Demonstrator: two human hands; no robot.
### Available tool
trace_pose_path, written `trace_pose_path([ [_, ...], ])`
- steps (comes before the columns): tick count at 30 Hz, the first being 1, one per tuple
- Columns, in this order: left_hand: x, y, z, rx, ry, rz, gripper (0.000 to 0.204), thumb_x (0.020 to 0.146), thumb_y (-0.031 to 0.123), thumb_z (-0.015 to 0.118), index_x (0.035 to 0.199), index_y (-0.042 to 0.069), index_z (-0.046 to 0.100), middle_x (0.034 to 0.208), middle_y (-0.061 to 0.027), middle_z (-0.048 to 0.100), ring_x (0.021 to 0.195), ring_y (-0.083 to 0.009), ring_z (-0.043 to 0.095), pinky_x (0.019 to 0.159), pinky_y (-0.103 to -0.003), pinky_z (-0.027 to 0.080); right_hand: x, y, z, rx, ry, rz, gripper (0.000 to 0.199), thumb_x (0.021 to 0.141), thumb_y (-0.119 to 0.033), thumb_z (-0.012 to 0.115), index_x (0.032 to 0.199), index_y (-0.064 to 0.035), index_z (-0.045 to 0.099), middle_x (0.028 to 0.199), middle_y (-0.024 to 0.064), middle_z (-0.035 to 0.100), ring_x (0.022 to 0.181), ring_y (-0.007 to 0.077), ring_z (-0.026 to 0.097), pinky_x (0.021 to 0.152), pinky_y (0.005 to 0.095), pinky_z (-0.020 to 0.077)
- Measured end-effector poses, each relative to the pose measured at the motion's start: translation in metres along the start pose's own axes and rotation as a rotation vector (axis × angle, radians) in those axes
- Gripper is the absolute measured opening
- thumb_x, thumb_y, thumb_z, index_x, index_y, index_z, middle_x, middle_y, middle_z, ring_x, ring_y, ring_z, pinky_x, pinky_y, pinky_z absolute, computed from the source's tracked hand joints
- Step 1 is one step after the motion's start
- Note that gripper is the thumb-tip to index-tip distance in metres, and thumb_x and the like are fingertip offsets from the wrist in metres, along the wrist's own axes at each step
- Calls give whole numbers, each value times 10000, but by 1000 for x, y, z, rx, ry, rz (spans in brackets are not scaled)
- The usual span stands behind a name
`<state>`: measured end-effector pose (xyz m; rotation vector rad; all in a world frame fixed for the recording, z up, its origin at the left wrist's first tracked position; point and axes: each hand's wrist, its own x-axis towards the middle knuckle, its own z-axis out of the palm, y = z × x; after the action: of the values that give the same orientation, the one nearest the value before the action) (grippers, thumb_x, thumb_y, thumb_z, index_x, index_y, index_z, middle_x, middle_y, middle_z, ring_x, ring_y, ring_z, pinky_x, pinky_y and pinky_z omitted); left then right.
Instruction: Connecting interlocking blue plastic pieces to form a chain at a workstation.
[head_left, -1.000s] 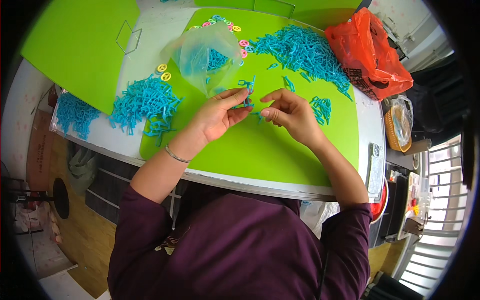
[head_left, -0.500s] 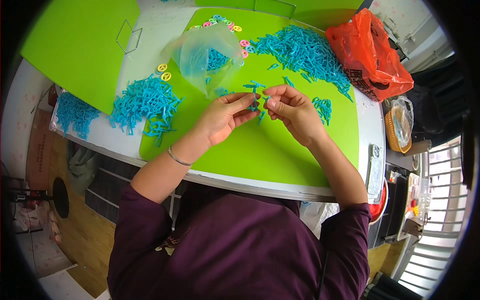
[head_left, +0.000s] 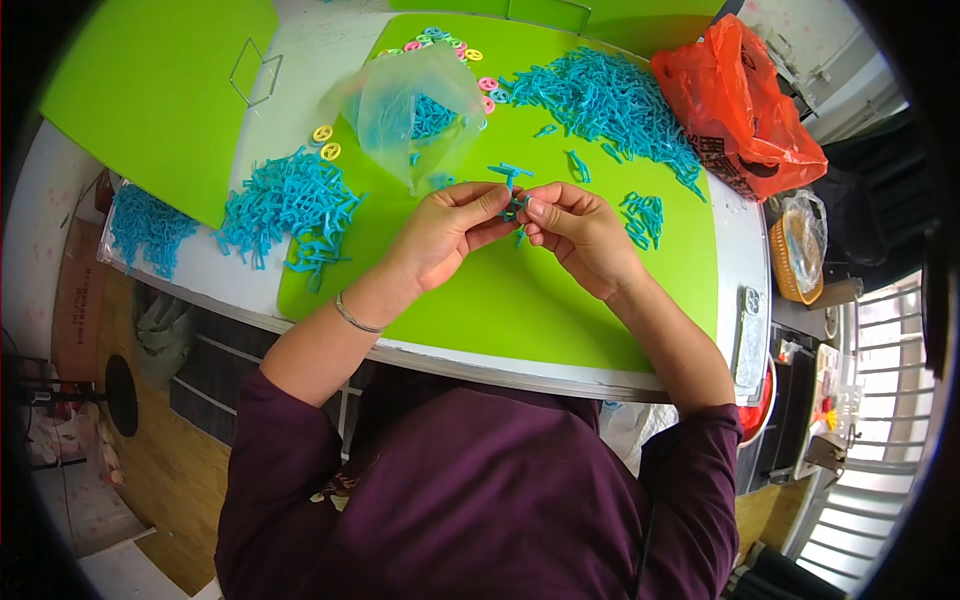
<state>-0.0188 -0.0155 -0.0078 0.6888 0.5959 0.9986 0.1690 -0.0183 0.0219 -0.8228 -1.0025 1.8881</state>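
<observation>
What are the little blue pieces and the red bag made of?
The blue pieces look like hard plastic, maybe slightly shiny: they have stiff, crisp shapes. The red bag seems thin, glossy plastic film: it creases and catches light.

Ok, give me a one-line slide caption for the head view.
Left hand and right hand hold small blue plastic parts over a green board, amid blue piles.

We are seeing a bright barred window [head_left: 885,432] on the right, a brown wood-look floor [head_left: 200,450] at near left and a pale wall [head_left: 797,38] at far right.
</observation>
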Motion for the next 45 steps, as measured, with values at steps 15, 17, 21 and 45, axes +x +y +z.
trace_pose_path([
  [15, -7, -13, 15, 578, 171, 602, 135, 829, 72, 639, 909, -32, 668, 830, -90, 646, 719, -128, 618, 660, -240, 520, -5, 10, 8, -47, 84, -118, 75, 838, -59, 623, 850, 13, 605, 765, 64, 631, 671, 113, 575, 641, 242, 477],
  [17, -6, -17, 14, 540, 149, 544, 153, 834, 82, 639, 931, -36, 652, 845, -74, 642, 738, -120, 612, 681, -240, 510, -5, 14, 8, -297, 116, -251, 64, 843, -51, 612, 864, 9, 605, 795, 66, 634, 686, 118, 585, 648, 249, 485],
  [21, -9, -10, 34, 308, 90, 402, 179, 835, 103, 645, 955, -28, 631, 857, -61, 641, 770, -108, 604, 719, -231, 497, 0, 17, 9, -189, 113, -298, 67, 851, -53, 602, 879, 8, 606, 823, 73, 640, 707, 123, 593, 661, 256, 491],
  [45, -55, 77, -40, 1614, 579, 1086, 342, 793, 23, 575, 1133, 51, 587, 1086, -132, 598, 973, -250, 585, 844, -326, 457, 15, -16, -36, -855, 283, -234, 204, 823, -117, 610, 986, 6, 600, 852, 83, 652, 741, 137, 607, 670, 274, 475],
])
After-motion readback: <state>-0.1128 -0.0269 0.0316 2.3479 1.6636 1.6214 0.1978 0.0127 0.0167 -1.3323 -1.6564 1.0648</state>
